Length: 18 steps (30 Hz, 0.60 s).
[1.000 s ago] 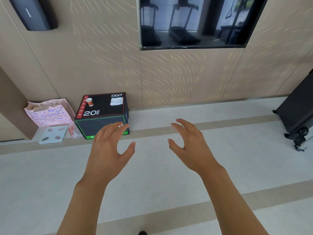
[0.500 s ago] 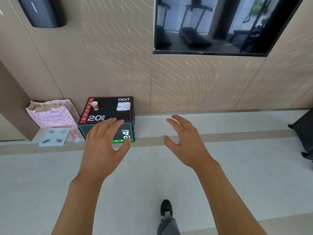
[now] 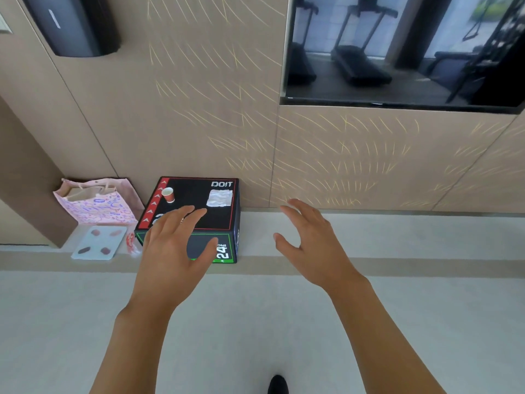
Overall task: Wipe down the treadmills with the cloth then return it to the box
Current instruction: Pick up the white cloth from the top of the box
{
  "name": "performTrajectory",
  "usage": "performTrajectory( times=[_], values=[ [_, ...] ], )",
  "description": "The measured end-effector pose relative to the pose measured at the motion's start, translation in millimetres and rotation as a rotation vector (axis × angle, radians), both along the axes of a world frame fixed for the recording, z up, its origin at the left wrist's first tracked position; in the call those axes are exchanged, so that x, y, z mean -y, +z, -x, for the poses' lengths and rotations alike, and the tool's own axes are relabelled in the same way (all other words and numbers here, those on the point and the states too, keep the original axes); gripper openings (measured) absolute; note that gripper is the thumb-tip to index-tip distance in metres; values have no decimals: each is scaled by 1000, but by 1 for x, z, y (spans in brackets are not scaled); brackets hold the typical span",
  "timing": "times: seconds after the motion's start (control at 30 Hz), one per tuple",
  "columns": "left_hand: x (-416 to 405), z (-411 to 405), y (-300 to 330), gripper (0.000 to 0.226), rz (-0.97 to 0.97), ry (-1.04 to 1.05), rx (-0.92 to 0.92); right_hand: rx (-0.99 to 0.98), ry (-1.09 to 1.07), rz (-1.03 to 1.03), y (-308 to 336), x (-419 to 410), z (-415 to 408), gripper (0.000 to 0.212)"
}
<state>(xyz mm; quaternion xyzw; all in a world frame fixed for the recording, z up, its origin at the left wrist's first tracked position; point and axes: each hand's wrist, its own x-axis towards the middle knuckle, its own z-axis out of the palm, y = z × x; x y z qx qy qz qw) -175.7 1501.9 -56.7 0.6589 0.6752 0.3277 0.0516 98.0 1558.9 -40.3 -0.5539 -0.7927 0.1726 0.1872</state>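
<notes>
From the head camera, both hands reach forward over a pale floor [image 3: 255,322], empty and with fingers spread. The left hand [image 3: 173,251] hangs palm down in front of a black box [image 3: 199,220] that stands on the floor against a beige wall [image 3: 199,123]; in the picture its fingers overlap the box's top and its thumb crosses the green-edged front face, but whether it touches the box cannot be told. The right hand [image 3: 309,245] is likewise loose and holds nothing, off to the right of the box and clear of it.

The white cloth [image 3: 219,198] lies crumpled on the box's top near the far right corner, just under the printed lettering. It sits beyond the left hand's fingertips and to the left of the right hand, apart from both. A red paper cup [image 3: 168,194] stands near the top's far left corner.

Left of the box, a pink patterned bag [image 3: 96,203] leans by the wall, with a pale scale [image 3: 99,242] flat on the floor before it. A dark screen [image 3: 397,49] on the wall reflects treadmills [image 3: 358,61]. A dark shoe tip [image 3: 277,385] shows at the bottom edge.
</notes>
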Motion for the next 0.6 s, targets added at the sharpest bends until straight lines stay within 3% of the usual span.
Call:
performTrajectory(
  times=[0.3,0.6],
  values=[
    [-122,14,1,60,-10,58,58,-25,59,1,-3,-143,10,57],
    [-237,77,-18,59,-14,45,33,-3,52,8,-17,-252,72,58]
  ],
)
